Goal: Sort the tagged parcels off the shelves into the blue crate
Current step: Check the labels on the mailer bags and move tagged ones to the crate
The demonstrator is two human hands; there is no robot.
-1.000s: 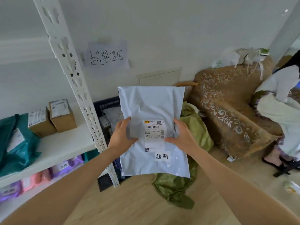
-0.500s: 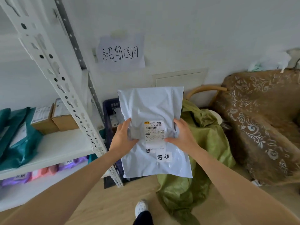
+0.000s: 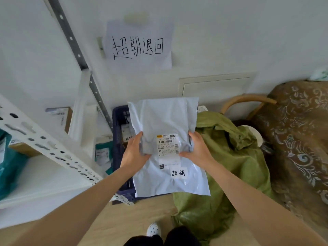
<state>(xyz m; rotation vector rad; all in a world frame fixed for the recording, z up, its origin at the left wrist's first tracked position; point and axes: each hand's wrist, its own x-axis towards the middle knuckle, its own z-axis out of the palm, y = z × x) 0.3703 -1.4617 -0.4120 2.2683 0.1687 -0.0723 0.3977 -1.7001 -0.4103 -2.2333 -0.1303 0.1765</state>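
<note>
Head view shows the pale grey mailer parcel (image 3: 166, 121) held upright in the air, face toward the camera, with a printed shipping label (image 3: 166, 144) at its middle and a small white handwritten tag (image 3: 178, 173) stuck just below it. The left hand (image 3: 134, 153) grips the parcel's left edge and the right hand (image 3: 197, 150) grips its right edge; both are closed on the plastic, which bunches under them, thumbs on the front.

Just behind and below the parcel stands the blue crate (image 3: 117, 157), on the floor against the far wall; the parcel hides most of it. Through the visible left part, at least one packet (image 3: 126, 134) with a similar handwritten tag already lies inside. So the sorting looks partly done, and this parcel is not yet in the crate: it hangs above the opening and needs lowering and letting go.

Left of the crate is the white shelf (image 3: 44, 174), with a teal bag (image 3: 8, 171) at the near left, a cardboard box (image 3: 60, 118) further back and another teal packet (image 3: 103, 153) close beside the crate. Whether any of these carry tags I cannot tell, so how many remain to sort is unclear.

Right of the crate a crumpled green sack (image 3: 230, 166) sits on the wooden floor (image 3: 133, 215), and beyond it a chair under a brown patterned cover (image 3: 298, 130). On the far wall, above the crate, hangs a handwritten paper sign (image 3: 138, 45).
</note>
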